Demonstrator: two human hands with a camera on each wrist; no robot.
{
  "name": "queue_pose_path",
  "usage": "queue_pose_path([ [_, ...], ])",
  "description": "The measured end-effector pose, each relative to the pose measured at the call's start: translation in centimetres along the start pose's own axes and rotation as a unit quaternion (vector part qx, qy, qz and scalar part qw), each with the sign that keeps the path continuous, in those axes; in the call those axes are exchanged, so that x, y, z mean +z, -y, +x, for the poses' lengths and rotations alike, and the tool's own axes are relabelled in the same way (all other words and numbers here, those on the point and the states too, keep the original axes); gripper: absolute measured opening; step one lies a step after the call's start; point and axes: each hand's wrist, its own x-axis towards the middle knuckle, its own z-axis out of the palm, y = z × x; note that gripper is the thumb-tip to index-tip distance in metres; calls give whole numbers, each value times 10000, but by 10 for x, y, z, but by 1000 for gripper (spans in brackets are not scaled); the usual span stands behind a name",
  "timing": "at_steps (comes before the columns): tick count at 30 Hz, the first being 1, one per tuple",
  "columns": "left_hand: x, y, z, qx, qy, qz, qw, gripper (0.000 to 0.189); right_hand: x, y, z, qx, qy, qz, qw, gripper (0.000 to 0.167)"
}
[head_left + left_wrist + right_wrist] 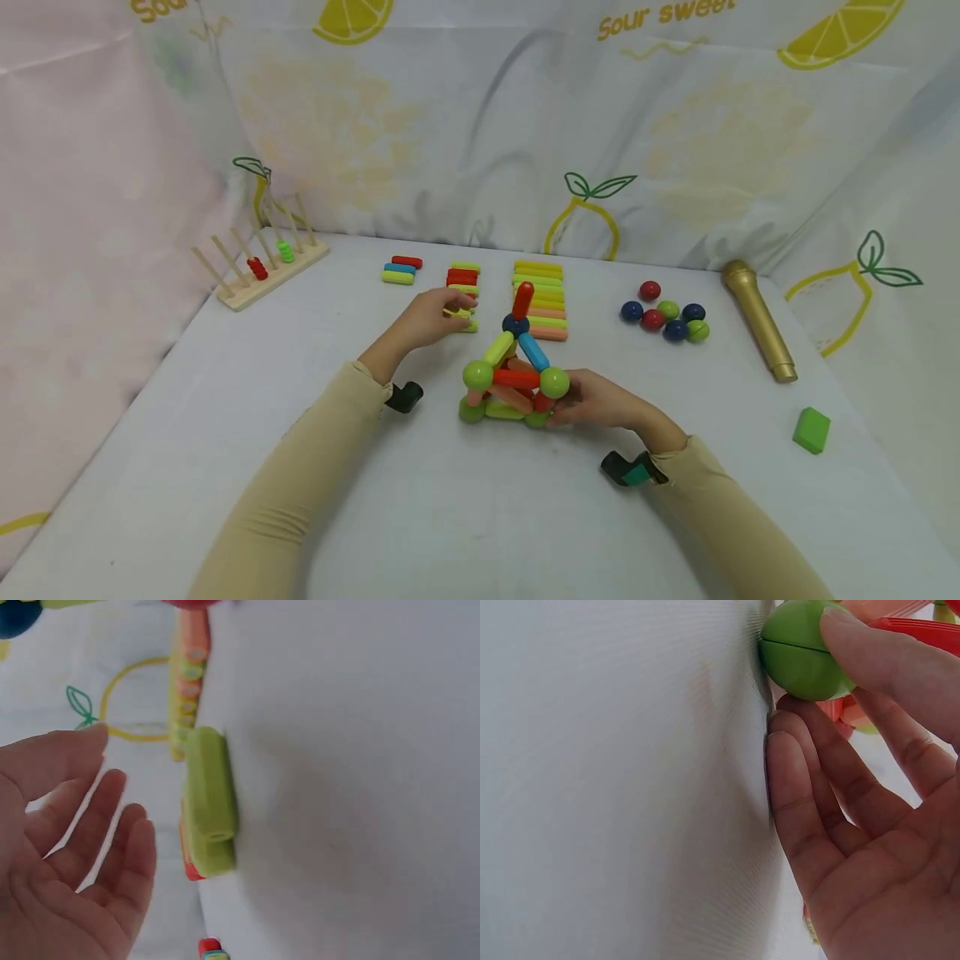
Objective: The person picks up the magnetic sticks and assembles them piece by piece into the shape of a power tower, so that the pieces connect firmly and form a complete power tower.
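Observation:
A small tower of colored rods and balls [516,378] stands on the white table, with a red rod pointing up from the dark blue ball at its top. At its lower right corner, my right hand [603,402] holds a green ball [799,652] between thumb and fingers; some fingertips rest near the tabletop. Left of the tower, my left hand [431,318] hovers by a short column of rods [462,273]. Its fingers are loosely bent and hold nothing. In the left wrist view, a light green rod [210,784] lies on another beside that hand.
Behind the tower is a longer row of rods [538,275]; a few more rods [399,269] lie at back left. Loose balls [652,319], a gold microphone [759,321] and a green block [812,430] are on the right. A pegged wooden rack [273,273] stands far left.

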Motion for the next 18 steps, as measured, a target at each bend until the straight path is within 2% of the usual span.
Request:
queue_pose_path([
  [3, 2, 11, 2, -372, 211, 551, 9976, 32, 1, 1, 0, 19, -24, -42, 10000, 37],
  [12, 8, 13, 2, -555, 231, 1184, 9911, 30, 1, 6, -2, 42, -46, -42, 10000, 37],
  [15, 6, 12, -2, -684, 288, 963, 9926, 31, 1, 6, -2, 10, -31, -38, 10000, 37],
  [18, 0, 4, -8, -631, 158, 323, 9974, 34, 1, 5, -2, 19, -22, -36, 10000, 37],
])
